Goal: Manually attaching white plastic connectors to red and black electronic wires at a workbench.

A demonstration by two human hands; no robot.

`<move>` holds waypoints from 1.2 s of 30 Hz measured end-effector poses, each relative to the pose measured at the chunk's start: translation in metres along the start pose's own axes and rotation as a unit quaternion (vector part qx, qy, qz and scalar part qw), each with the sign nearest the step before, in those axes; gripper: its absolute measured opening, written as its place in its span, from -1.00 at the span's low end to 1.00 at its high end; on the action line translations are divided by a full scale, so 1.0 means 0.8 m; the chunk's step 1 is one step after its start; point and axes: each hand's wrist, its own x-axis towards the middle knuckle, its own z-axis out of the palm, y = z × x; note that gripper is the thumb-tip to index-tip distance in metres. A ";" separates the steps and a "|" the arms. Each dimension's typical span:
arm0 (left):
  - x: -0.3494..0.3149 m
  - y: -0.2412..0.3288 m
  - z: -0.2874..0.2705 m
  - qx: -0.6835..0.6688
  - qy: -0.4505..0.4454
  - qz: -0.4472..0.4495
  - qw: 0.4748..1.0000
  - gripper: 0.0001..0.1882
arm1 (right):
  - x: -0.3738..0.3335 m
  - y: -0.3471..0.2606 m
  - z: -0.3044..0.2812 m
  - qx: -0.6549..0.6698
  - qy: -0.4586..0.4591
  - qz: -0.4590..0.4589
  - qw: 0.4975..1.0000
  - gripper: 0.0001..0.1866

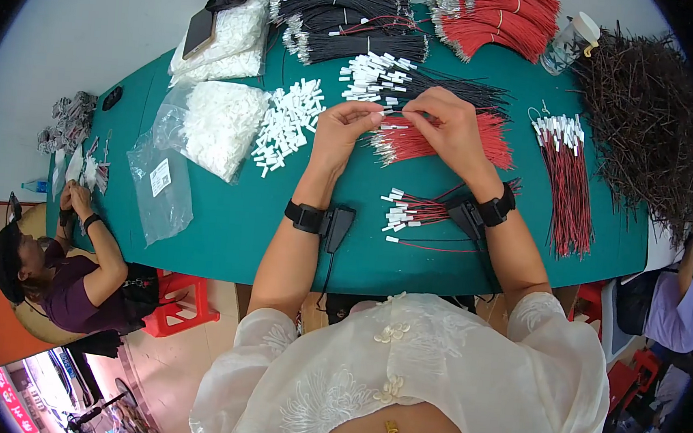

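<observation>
Hands [343, 131] pinch white connector [387, 112], wire [398, 111]; printed label [160, 177] on clear bag [169, 217].

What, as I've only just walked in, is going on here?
A person's left hand and right hand, close together, pinch a small white plug and what looks like a thin wire over a green table. Loose plugs lie to the left; wires with white ends lie bunched to the right.

Small white connector [387, 111] and thin wire [399, 112] — held up, in line, roughly level — join indistinct
</observation>
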 end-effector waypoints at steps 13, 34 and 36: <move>-0.001 0.003 0.004 -0.003 0.014 0.021 1.000 -0.79 | -0.001 0.001 0.001 -0.022 -0.006 -0.014 1.000 -0.88; -0.001 0.004 0.004 -0.001 -0.003 0.008 1.000 -0.80 | 0.000 -0.004 0.005 -0.016 0.003 -0.013 1.000 -0.92; -0.001 0.004 0.004 -0.001 -0.002 0.008 1.000 -0.80 | 0.000 -0.004 0.005 -0.010 0.009 -0.013 1.000 -0.93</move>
